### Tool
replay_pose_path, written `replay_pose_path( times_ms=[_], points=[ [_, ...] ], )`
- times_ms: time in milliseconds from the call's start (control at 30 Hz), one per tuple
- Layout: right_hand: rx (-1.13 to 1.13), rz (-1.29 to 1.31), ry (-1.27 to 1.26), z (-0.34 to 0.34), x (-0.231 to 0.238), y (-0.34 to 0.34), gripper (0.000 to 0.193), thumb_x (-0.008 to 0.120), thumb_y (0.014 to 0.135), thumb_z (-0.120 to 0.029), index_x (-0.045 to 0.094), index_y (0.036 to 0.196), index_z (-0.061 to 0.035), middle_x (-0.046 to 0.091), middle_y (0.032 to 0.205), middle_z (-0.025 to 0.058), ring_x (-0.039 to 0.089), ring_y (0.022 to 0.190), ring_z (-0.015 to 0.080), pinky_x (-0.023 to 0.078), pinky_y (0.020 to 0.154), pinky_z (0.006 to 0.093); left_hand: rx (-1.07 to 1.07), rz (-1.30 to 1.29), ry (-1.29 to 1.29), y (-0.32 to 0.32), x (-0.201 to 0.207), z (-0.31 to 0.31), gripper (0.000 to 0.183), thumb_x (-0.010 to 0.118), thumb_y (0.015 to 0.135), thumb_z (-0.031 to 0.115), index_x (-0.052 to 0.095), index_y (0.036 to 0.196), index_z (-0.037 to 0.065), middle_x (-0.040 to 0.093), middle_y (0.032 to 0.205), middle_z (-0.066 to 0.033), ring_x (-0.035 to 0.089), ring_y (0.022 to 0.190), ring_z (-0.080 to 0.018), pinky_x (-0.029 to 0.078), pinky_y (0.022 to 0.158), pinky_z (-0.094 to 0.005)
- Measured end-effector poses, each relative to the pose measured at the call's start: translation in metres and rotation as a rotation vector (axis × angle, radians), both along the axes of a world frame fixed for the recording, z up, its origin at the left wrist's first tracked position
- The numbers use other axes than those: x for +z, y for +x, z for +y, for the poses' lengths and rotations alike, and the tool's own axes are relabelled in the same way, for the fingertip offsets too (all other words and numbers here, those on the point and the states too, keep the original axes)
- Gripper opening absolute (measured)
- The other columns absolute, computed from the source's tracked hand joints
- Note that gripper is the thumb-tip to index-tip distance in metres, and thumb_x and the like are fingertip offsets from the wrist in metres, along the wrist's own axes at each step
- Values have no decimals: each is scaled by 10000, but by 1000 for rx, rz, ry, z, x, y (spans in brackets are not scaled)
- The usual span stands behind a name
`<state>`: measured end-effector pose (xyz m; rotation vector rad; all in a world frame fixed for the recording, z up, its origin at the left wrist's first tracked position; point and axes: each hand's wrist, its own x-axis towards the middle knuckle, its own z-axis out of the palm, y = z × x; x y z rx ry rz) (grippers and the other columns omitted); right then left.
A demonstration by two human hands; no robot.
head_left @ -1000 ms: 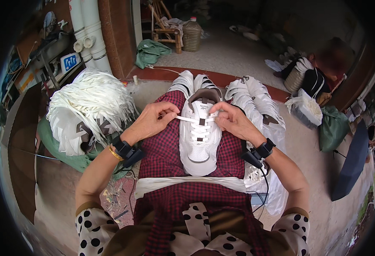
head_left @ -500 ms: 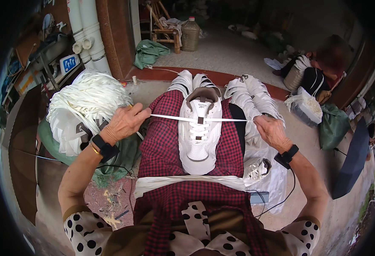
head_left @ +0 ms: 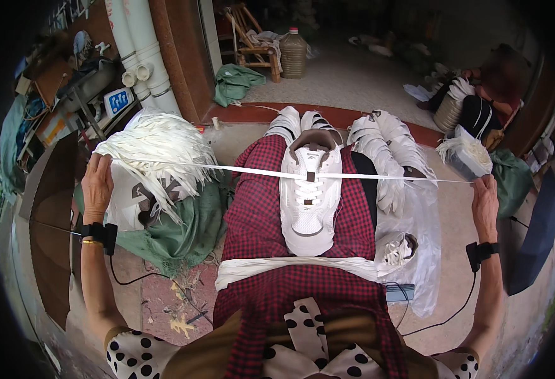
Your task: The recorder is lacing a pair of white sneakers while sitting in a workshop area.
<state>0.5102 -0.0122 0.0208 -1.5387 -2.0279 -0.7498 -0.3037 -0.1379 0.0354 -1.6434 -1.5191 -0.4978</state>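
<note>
A white shoe upper [head_left: 310, 218] with a brown collar lies across my lap, on a red and black checked apron [head_left: 252, 215]. Through its lacing passes a white shoelace [head_left: 252, 170], stretched nearly level to both sides. My left hand [head_left: 97, 180] pinches one end, out beside a heap of white laces [head_left: 163, 142]. The other end is pinched in my right hand [head_left: 484, 197], far out to the right. A short part of the lace is hidden under the shoe's brown loop. White laces are partly threaded in the rows below.
Stacked white shoe uppers [head_left: 388, 151] lie beyond my right knee. A small laced shoe [head_left: 395, 251] rests on clear plastic. Green sacks [head_left: 182, 234] are at left, an open umbrella [head_left: 53, 221] beyond. Another person [head_left: 498, 88] sits far right, near a bin of laces [head_left: 467, 158].
Both hands have moved outward, the left to the left and the right to the right. More of the lace now shows on each side of the shoe, pulled straight.
</note>
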Motion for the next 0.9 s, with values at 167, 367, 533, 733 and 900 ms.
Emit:
replay_pose_path(
  times_ms=[167, 367, 533, 733, 900],
  points=[
    [239, 743, 347, -5, -16, -55, 175, 576, 988, -78, 663, 1129, -21, 645, 903, 52, 586, 733, 124, 456, 622, 250, 51, -263, 402, 40, -18, 7, 266, 586, 906, -37, 687, 1125, 76, 566, 942, -89, 580, 805, -234, 487, 692, -339],
    [762, 1311, -351, 21, -48, -200, 155, 684, 940, -123, 666, 1012, 13, 704, 901, 61, 694, 822, 120, 503, 636, 220, -630, -1219, 189, 171, -44, 81, 204, 616, 966, 18, 686, 1155, -13, 628, 973, -22, 616, 868, -89, 492, 764, -223],
    [838, 1297, -692, 37, -60, -271, 132, 751, 861, -53, 649, 915, 12, 702, 865, 48, 647, 782, 75, 531, 709, 227, -979, -1498, -326, 269, -65, 124, 179, 649, 947, 24, 714, 1107, -22, 635, 1033, -41, 612, 858, -81, 518, 795, -228],
    [853, 1284, -771, 34, -66, -278, 113, 724, 841, -25, 616, 843, 9, 697, 830, 58, 642, 754, 69, 529, 683, 233, -1008, -1563, -498, 298, -96, 123, 187, 682, 934, 59, 714, 1107, -4, 678, 1024, -37, 641, 908, -89, 533, 801, -227],
    [813, 1288, -713, 27, -59, -284, 102, 698, 810, 32, 600, 823, 7, 673, 793, 55, 642, 703, 79, 526, 641, 235, -921, -1712, -513, 299, -100, 116, 184, 706, 915, 47, 707, 1091, -7, 702, 964, -40, 649, 831, -82, 539, 746, -220]
  ],
)
